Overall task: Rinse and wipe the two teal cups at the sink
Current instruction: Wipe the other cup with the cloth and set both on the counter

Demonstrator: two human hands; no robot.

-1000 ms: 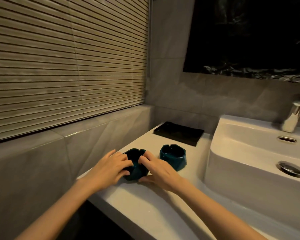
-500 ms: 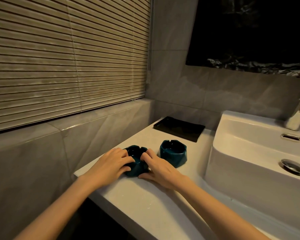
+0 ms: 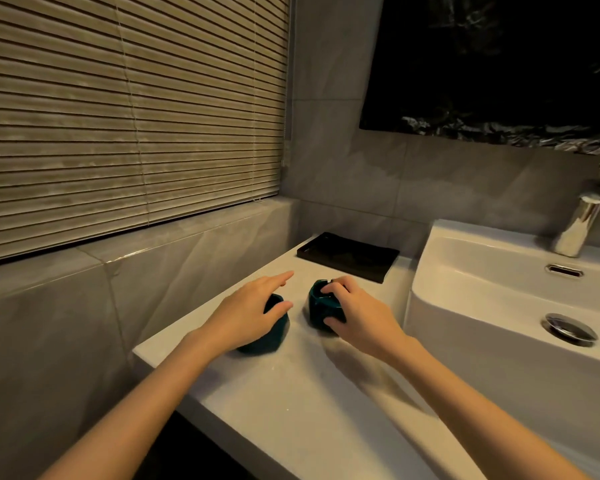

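Note:
Two dark teal faceted cups stand on the white counter left of the sink. My left hand lies over the left teal cup, index finger stretched straight ahead and thumb across its rim; most of this cup is hidden under the hand. My right hand grips the right teal cup, fingers curled over the rim and thumb against its lower front. Both cups are upright on the counter, a small gap between them.
A white basin with a chrome drain and a chrome faucet sits to the right. A black tray lies at the back of the counter. Blinds and a tiled ledge close off the left side.
My right hand left the left cup and took hold of the right cup. My left hand shifted over the top of the left cup, its index finger now straight.

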